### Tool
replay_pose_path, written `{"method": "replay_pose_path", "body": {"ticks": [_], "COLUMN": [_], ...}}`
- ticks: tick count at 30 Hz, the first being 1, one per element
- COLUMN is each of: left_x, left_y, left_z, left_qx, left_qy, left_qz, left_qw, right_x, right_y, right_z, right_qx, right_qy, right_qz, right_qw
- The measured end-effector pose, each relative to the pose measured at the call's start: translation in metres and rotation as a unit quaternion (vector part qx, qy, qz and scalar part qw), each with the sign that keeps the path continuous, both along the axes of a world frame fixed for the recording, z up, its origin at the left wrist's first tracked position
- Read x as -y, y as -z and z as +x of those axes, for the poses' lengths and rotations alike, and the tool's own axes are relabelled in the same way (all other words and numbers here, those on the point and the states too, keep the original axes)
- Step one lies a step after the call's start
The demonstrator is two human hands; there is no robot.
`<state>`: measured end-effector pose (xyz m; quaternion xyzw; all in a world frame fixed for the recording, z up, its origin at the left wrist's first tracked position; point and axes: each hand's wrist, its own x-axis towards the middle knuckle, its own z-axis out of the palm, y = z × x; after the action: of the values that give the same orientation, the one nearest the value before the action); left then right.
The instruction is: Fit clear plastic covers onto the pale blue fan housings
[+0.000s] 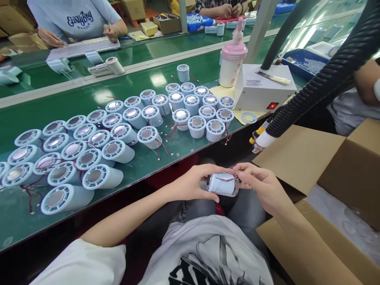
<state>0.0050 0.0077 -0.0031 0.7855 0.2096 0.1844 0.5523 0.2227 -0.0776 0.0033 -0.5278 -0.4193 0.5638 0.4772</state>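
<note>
Above my lap I hold a light blue cylinder inside a clear plastic sleeve (225,185), lying on its side, with a thin red and black wire along it. My left hand (192,183) is wrapped round its left end, thumb below and fingers above. At the other end, the fingers of my right hand (259,183) are pressed to the rim and the wire. On the green bench in front stand several light blue cylinders (148,136) with round metallic discs on top and thin red and black wires.
A white box with a red switch (264,87) stands beside a pink-lidded bottle (233,59). A black corrugated hose (314,87) hangs at right, above an open cardboard box (299,158) holding clear plastic parts. Co-workers sit across the green conveyor (142,55).
</note>
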Motion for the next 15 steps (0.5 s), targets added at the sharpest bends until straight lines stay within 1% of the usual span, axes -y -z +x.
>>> {"method": "replay_pose_path", "body": {"ticks": [2,3,5,7,8,9,12,15], "left_x": [0.005,0.007,0.011,0.013,0.013,0.013,0.013,0.013], "left_y": [-0.002,-0.003,-0.004,-0.005,-0.005,-0.006,-0.01,-0.015], "left_z": [0.002,0.003,0.003,0.003,0.002,0.001,-0.002,-0.004], "left_qx": [0.002,0.005,0.016,0.02,0.017,0.013,0.021,0.036], "left_qy": [-0.012,-0.032,-0.064,-0.07,-0.064,-0.055,-0.037,-0.028], "left_qz": [-0.083,-0.127,-0.21,-0.258,-0.259,-0.247,-0.17,-0.114], "left_qw": [0.996,0.991,0.975,0.963,0.963,0.967,0.985,0.992], "right_x": [0.002,0.004,0.009,0.014,0.017,0.019,0.024,0.027], "right_y": [0.0,0.0,0.0,0.0,0.0,0.001,0.0,-0.003], "right_z": [0.002,0.002,0.002,0.001,0.001,0.001,0.002,0.003], "right_qx": [-0.019,0.005,0.105,0.215,0.246,0.254,0.208,0.161], "right_qy": [-0.016,-0.035,-0.066,-0.074,-0.073,-0.073,-0.092,-0.097], "right_qz": [0.026,0.055,0.13,0.185,0.197,0.201,0.159,0.105], "right_qw": [0.999,0.998,0.984,0.956,0.946,0.943,0.961,0.977]}}
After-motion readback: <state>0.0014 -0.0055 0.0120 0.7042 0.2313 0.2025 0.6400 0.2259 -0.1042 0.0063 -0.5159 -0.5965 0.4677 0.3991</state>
